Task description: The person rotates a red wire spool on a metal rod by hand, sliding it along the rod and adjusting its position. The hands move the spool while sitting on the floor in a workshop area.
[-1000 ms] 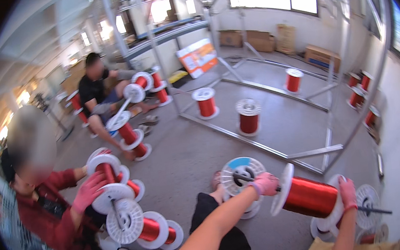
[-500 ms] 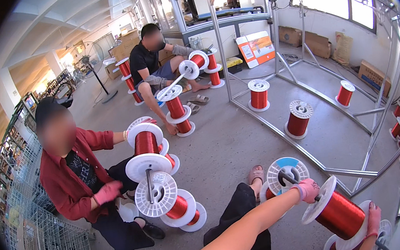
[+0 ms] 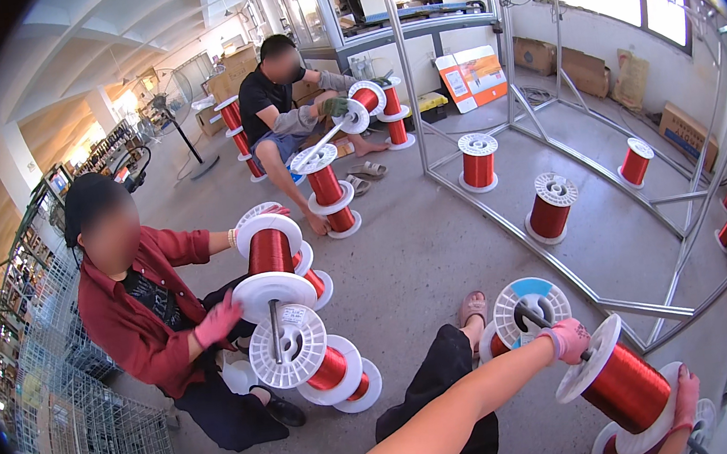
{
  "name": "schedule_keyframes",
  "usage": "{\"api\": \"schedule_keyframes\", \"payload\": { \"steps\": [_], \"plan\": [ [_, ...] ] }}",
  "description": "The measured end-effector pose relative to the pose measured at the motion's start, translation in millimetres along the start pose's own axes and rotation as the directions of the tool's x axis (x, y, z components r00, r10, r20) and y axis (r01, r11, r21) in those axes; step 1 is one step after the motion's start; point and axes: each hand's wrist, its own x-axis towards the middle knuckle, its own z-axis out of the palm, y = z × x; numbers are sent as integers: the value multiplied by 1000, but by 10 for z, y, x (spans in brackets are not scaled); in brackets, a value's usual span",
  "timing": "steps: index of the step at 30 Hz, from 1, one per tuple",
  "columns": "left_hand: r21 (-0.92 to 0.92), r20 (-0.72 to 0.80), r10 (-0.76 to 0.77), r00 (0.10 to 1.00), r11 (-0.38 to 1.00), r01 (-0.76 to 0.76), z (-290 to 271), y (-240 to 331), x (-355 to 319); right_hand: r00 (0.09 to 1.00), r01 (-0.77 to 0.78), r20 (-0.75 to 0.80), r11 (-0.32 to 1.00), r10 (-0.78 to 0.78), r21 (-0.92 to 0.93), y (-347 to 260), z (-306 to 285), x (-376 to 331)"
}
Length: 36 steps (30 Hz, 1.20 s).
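A large spool of red copper-coloured wire (image 3: 624, 386) with white flanges lies on its side at the lower right. My left hand (image 3: 566, 340), in a pink glove, is closed on a dark rod (image 3: 532, 316) that sticks out of the spool's near flange. My right hand (image 3: 687, 395), also gloved pink, grips the far flange. Just behind the rod, a spool with a blue and white flange (image 3: 527, 309) stands on the floor by my foot (image 3: 471, 307).
A person in a red shirt (image 3: 138, 317) sits at left holding stacked spools (image 3: 272, 263) on a rod. A person in black (image 3: 275, 103) sits further back with spools (image 3: 323, 182). A metal frame (image 3: 563, 268) encloses standing spools (image 3: 549, 206). Wire cages (image 3: 75, 434) stand at left.
My head has turned left and down, so the seated people fill more of the view. The spool in my hands has moved toward the lower right; both hands keep their hold.
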Motion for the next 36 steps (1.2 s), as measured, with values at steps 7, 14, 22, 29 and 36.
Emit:
{"api": "schedule_keyframes", "payload": {
  "steps": [7,14,22,29,36],
  "plan": [
    [-27,3,-2,1000,1000,2,-44,19,-10,999,-1,45,1000,0,10,150,-30,129],
    [-21,-14,-1,1000,1000,1,40,-34,23,998,-6,55,997,1,82,100,18,88],
    [-28,2,-5,1000,1000,5,-2,6,34,998,26,60,994,-33,108,68,-20,33],
    [-40,18,-14,1000,999,15,24,-7,18,998,33,45,994,-38,109,53,-13,24],
    [-34,-11,-2,1000,999,1,5,0,11,1000,13,16,1000,-13,19,37,-12,46]
  ]
}}
